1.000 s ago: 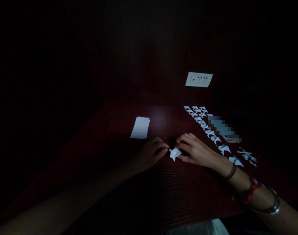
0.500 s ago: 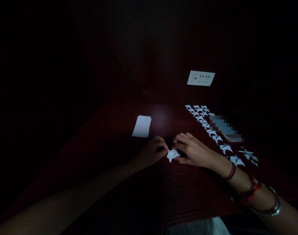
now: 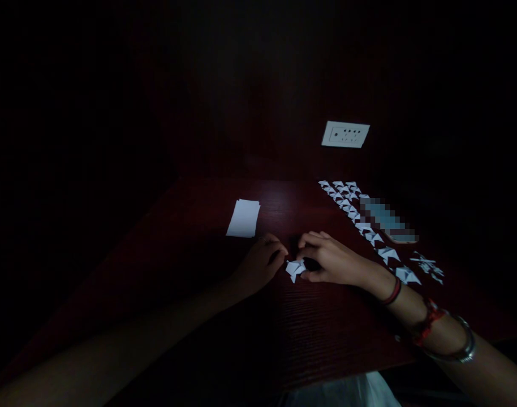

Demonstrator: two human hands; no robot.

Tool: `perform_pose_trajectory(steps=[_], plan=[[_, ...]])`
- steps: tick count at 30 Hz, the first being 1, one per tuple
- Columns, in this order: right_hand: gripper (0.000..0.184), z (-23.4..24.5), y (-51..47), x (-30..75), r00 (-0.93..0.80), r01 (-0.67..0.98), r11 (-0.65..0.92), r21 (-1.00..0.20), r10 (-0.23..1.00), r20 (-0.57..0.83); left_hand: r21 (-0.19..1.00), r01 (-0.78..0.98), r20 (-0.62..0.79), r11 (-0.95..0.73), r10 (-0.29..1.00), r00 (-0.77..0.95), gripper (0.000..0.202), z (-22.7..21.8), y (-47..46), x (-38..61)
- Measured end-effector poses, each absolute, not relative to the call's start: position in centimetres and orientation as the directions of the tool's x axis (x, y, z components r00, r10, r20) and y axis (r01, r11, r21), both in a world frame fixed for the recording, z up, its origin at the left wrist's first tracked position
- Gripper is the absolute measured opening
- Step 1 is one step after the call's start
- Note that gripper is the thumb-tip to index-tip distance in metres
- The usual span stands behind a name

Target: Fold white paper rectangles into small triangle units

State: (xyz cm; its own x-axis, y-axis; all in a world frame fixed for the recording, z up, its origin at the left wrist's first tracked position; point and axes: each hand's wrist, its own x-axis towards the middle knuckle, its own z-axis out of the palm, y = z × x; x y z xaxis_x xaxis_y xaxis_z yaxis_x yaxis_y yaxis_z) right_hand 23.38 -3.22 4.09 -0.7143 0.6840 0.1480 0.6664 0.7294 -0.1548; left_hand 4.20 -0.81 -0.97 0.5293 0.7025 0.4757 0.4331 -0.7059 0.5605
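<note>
A small white folded paper figure with pointed corners lies on the dark red table between my hands. My right hand grips its right side, the thumb low and the fingers curled over from above. Close to its upper left corner is my left hand, index finger and thumb bent together in a pinch. Whether a paper corner sits between those fingertips I cannot make out. Left of centre, beyond my left hand, rests a stack of white paper sheets.
Several similar folded paper figures form rows along the right. Beside them lie a phone-like flat object, its surface pixelated, and a heap of white paper scraps. A white socket plate is on the back wall. Surroundings are very dark.
The left fingertips have drawn slightly up and away from the paper figure's left corner. My right hand keeps its hold. The whole view has shifted a little.
</note>
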Motion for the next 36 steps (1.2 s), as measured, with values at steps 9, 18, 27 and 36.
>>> perform_pose_trajectory(steps=[9, 18, 27, 36], plan=[[0.024, 3.8, -2.9, 23.7, -0.719, 0.641, 0.722, -0.26, 0.684, 0.124, 0.472, 0.498, 0.461, -0.727, 0.685, 0.564, 0.007, -0.2, -2.1, 4.0], [0.025, 4.8, -2.1, 25.0, -0.714, 0.631, 0.693, -0.348, 0.695, 0.088, 0.54, 0.529, 0.448, -0.654, 0.756, 0.477, 0.014, -0.5, -1.1, 3.8], [0.03, 4.9, -1.8, 25.2, -0.743, 0.635, 0.7, -0.326, 0.669, -0.011, 0.557, 0.511, 0.467, -0.655, 0.755, 0.459, 0.016, -0.5, -0.8, 4.0], [0.039, 5.9, -1.3, 27.7, -0.715, 0.67, 0.685, -0.285, 0.699, -0.001, 0.565, 0.488, 0.469, -0.665, 0.745, 0.474, 0.018, -0.3, -0.8, 4.0]])
